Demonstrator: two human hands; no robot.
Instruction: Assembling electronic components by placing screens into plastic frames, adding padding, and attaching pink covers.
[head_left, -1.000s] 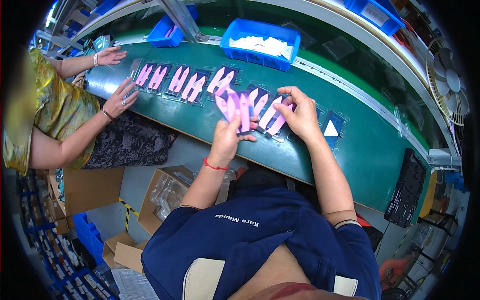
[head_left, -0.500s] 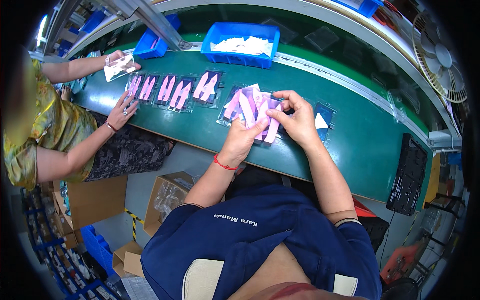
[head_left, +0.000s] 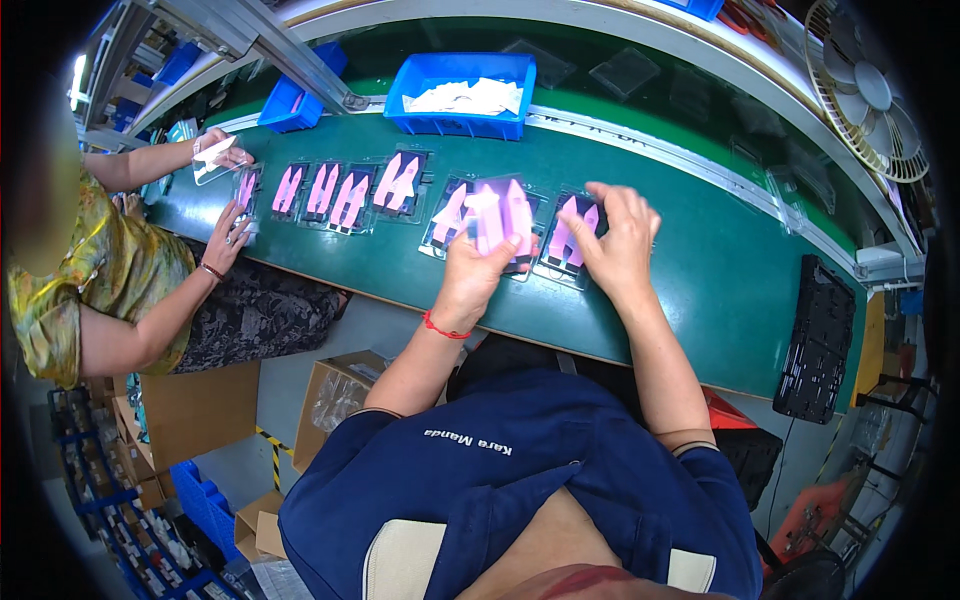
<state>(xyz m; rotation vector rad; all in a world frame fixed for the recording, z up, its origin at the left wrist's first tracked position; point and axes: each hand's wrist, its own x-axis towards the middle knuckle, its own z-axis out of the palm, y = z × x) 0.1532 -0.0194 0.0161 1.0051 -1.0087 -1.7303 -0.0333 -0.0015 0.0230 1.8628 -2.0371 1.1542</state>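
Pinched in my left hand (head_left: 474,275) is a bundle of pink pointed strips (head_left: 503,222), blurred by motion, raised over the bench. My right hand (head_left: 622,245) is open, its fingers apart, at the right side of a flat dark pack in clear plastic with two pink pointed strips (head_left: 568,238). Partly hidden behind the held bundle lies another such pack (head_left: 443,222). Further left, several similar packs (head_left: 348,200) lie in a loose row, each with pink strips on a dark base.
A blue bin (head_left: 460,120) of white pieces stands at the bench's back, a smaller blue bin (head_left: 292,105) to its left. At the left, a co-worker's hand (head_left: 222,158) holds a clear sheet with white pieces. A black slotted tray (head_left: 815,340) lies far right.
My right hand has let go of the pink strips and moved slightly right, its fingers spreading. The bundle stays in my left hand. Two pink strips on the right pack are now uncovered.
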